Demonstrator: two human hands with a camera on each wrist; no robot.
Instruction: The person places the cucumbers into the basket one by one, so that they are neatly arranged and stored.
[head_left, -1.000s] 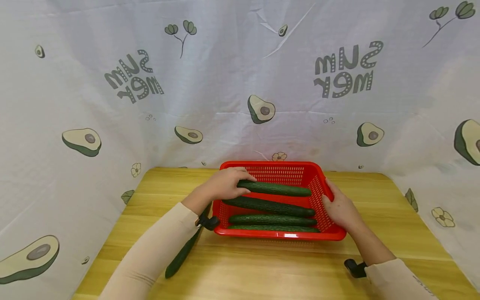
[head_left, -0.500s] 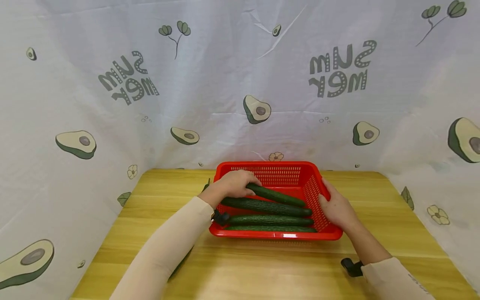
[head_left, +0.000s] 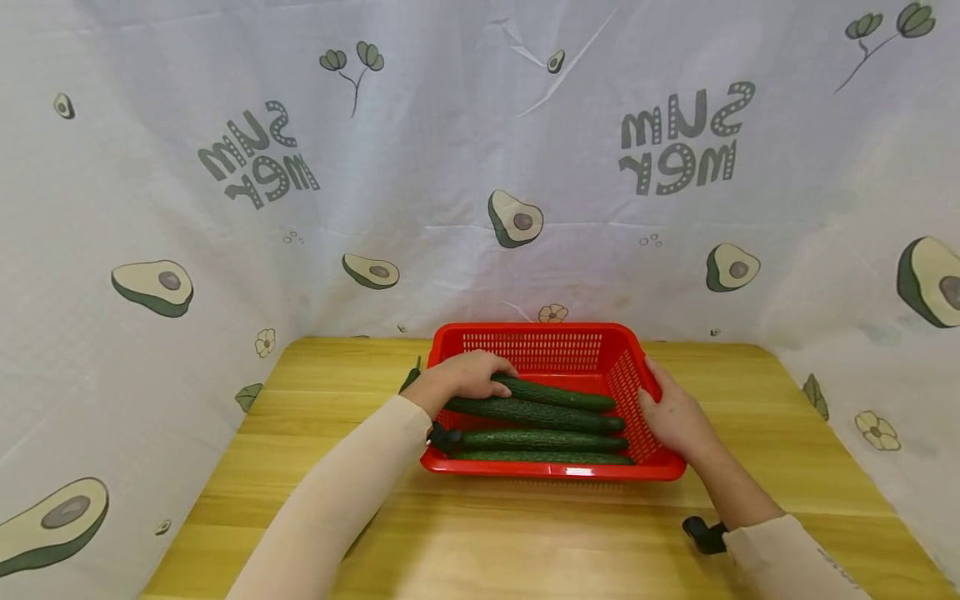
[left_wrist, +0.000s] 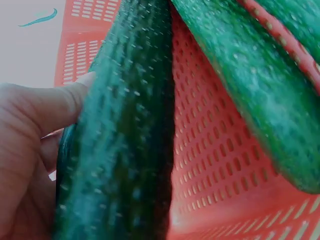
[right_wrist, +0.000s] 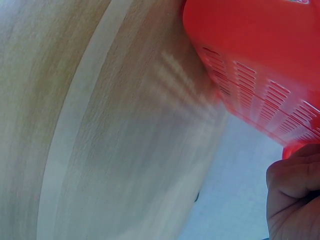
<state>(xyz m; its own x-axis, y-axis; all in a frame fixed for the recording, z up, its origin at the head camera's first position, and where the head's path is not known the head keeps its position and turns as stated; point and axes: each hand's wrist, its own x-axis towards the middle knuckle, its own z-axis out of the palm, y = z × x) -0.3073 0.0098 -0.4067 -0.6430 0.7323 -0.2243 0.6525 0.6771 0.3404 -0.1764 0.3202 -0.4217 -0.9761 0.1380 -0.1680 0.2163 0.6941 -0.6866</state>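
My left hand (head_left: pixel 472 373) reaches over the left side of a red plastic basket (head_left: pixel 532 352). Its thumb and fingers hold the left end of the rearmost cucumber (head_left: pixel 558 395), which lies low in the basket. Just in front of that is a darker cucumber (head_left: pixel 540 413), close against it. In the left wrist view this nearer cucumber (left_wrist: pixel 120 125) largely hides the held one, and the thumb (left_wrist: pixel 65 102) shows at the left. Two more cucumbers lie along the front wall, one of them a slim-looking cucumber (head_left: pixel 543 457). My right hand (head_left: pixel 675 417) grips the basket's right rim.
Another cucumber (head_left: pixel 410 379) lies on the wooden table (head_left: pixel 300 433) left of the basket, mostly covered by the left forearm. A white cloth (head_left: pixel 420 167) printed with avocados stands behind the table and along both sides.
My left hand has brought the rearmost cucumber down and towards the front, beside the darker one. Its tilt of half a second ago has lessened. The right hand keeps its grip on the rim.
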